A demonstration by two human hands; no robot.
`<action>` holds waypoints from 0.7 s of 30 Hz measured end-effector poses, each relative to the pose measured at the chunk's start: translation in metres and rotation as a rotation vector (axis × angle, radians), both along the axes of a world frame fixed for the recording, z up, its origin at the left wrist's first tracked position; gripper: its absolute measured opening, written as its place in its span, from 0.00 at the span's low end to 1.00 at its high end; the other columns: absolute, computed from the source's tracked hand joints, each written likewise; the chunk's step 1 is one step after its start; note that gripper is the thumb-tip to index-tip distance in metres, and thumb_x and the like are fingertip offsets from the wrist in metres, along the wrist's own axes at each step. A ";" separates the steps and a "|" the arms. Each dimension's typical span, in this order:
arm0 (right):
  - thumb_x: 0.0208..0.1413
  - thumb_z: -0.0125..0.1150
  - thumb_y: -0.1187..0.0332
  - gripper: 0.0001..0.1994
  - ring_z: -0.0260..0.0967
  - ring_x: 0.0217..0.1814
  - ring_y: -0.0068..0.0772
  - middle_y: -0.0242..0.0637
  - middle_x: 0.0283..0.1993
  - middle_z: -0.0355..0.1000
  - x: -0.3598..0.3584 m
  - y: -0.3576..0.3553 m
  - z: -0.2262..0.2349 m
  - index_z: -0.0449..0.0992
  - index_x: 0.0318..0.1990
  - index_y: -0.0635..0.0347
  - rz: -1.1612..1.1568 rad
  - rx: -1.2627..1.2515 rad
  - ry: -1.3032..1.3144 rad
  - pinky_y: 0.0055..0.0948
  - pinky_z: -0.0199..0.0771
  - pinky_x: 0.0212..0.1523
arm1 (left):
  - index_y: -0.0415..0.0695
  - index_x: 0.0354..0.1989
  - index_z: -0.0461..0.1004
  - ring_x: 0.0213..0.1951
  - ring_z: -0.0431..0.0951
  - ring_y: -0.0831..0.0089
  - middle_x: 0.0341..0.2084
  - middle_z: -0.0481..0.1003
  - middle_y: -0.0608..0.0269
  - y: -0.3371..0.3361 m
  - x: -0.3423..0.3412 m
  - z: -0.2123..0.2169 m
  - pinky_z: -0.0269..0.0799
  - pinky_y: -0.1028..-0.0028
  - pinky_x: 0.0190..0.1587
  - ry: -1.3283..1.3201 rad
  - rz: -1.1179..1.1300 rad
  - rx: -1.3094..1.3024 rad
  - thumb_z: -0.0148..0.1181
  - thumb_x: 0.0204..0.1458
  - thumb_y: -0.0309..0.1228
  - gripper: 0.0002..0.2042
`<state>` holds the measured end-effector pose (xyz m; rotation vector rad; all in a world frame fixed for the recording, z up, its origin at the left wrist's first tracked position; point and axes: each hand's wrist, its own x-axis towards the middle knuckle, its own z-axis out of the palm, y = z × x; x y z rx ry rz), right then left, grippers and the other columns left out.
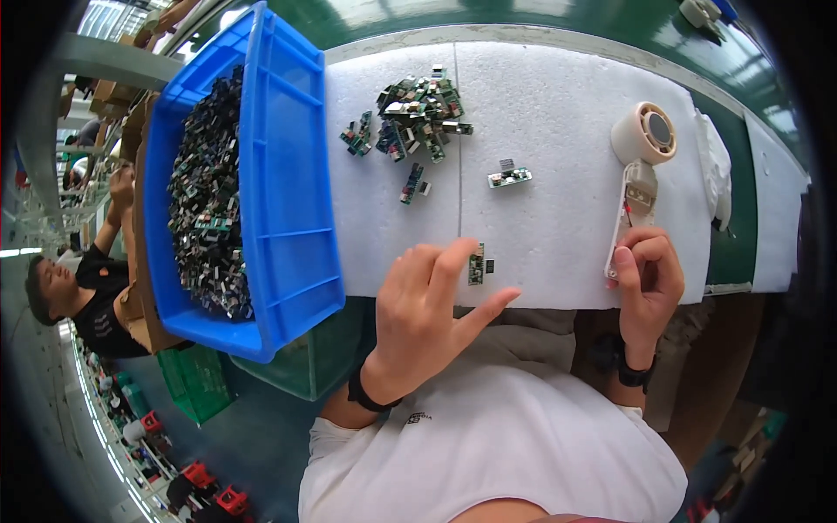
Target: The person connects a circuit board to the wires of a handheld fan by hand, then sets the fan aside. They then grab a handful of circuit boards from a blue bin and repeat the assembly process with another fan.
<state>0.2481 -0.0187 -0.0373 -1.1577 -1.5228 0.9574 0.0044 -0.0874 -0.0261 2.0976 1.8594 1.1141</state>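
Observation:
My left hand (423, 301) is over the near edge of the white foam sheet, its thumb and forefinger spread apart with nothing gripped. Close to its forefinger lies a small green circuit board (476, 266) with a little dark part at its side. My right hand (645, 283) is closed on the near end of the handle of a cream device (641, 179) that looks like a handheld fan. Its round head (643, 133) has a grey disc in the middle and points away from me. The handle's inside shows a bit of red. Another circuit board (510, 178) lies alone mid-sheet.
A heap of small circuit boards (423, 113) sits toward the far side of the white foam sheet (558, 105). On the left stands a deep blue bin (292, 174) full of small boards. White cloth or plastic (715, 166) lies at right. Another person (96, 296) is beyond the bin.

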 end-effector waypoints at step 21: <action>0.46 0.75 0.77 0.08 0.67 0.20 0.20 0.32 0.30 0.75 -0.021 0.005 0.016 0.79 0.32 0.59 0.345 0.090 -0.240 0.22 0.66 0.21 | 0.31 0.51 0.74 0.42 0.82 0.71 0.43 0.79 0.54 0.071 0.009 -0.032 0.78 0.73 0.46 -0.832 -0.520 -0.276 0.60 0.54 0.12 0.15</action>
